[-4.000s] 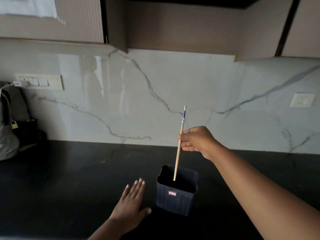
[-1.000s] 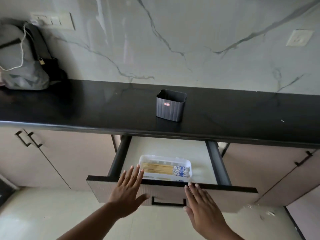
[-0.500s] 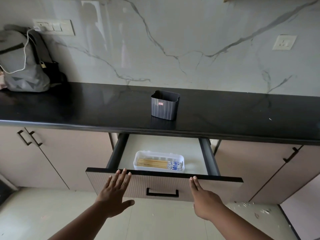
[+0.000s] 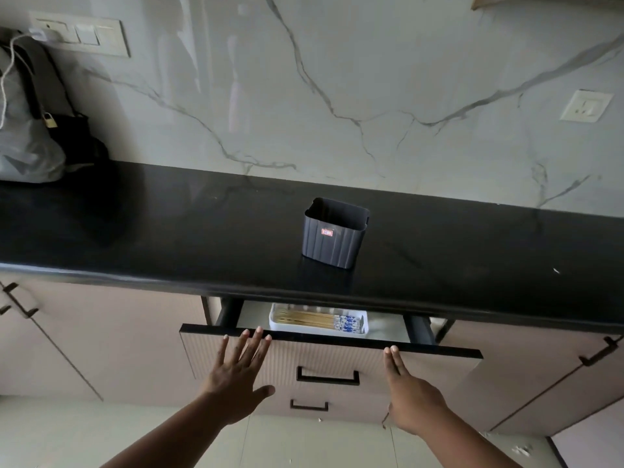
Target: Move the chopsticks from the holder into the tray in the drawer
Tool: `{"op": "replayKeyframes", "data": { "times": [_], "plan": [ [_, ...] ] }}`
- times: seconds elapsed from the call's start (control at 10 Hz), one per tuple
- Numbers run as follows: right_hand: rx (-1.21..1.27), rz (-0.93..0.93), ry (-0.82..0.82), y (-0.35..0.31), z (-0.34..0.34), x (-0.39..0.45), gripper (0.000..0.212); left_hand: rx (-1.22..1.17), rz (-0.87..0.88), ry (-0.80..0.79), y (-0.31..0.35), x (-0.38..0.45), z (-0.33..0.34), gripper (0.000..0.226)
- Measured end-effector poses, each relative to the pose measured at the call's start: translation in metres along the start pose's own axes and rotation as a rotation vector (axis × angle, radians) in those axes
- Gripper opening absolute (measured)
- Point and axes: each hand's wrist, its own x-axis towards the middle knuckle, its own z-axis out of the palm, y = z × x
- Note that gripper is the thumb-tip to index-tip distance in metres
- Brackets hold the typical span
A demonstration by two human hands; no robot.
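The dark ribbed holder (image 4: pixel 334 233) stands on the black counter (image 4: pixel 169 238) with no chopsticks showing above its rim. Below, the drawer (image 4: pixel 337 361) is open only a narrow way. In the gap lies the white tray (image 4: pixel 277 324) holding several wooden chopsticks (image 4: pixel 310 320) with blue-patterned ends pointing right. My left hand (image 4: pixel 238 376) lies flat on the drawer front, fingers spread, fingertips at its top edge. My right hand (image 4: pixel 410 393) is also flat against the front, to the right of the handle. Neither hand holds anything.
A grey bag (image 4: pixel 25 136) with a cable sits on the counter's far left. Cabinet doors with black handles flank the drawer, and a second drawer handle (image 4: pixel 309 406) is below. A marble backsplash carries a switch plate (image 4: pixel 81 33) and a socket (image 4: pixel 586 106).
The last chopstick went from the holder into the tray. Over the last second the drawer has slid far inward under both flat hands, so only a narrow strip of tray shows.
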Motion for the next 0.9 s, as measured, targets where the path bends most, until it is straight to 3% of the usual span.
{"op": "replayKeyframes", "data": {
  "times": [0.2, 0.3, 0.5, 0.6, 0.7, 0.8, 0.9],
  "plan": [
    [-0.03, -0.009, 0.239, -0.014, -0.027, 0.042, 0.074, 0.015, 0.094, 0.145, -0.029, 0.059, -0.007, 0.091],
    [0.102, -0.026, 0.432, -0.021, -0.04, 0.055, 0.063, -0.001, 0.162, 0.209, -0.036, 0.088, -0.029, 0.085],
    [0.582, -0.03, 0.691, -0.031, -0.099, 0.095, 0.066, -0.189, 0.025, 0.324, -0.045, 0.159, -0.082, 0.087],
    [0.881, -0.041, 0.65, -0.034, -0.133, 0.124, 0.075, -0.481, -0.08, 0.318, -0.042, 0.204, -0.108, 0.089],
    [1.01, -0.038, 0.604, -0.039, -0.154, 0.158, 0.081, -0.862, -0.144, 0.22, -0.033, 0.246, -0.128, 0.095],
    [1.108, -0.07, 0.578, -0.043, -0.164, 0.193, 0.084, -1.31, -0.209, 0.132, -0.019, 0.287, -0.134, 0.083],
    [1.156, -0.092, 0.522, -0.034, -0.167, 0.233, 0.075, -1.504, -0.328, 0.089, -0.012, 0.321, -0.132, 0.074]
  ]
}}
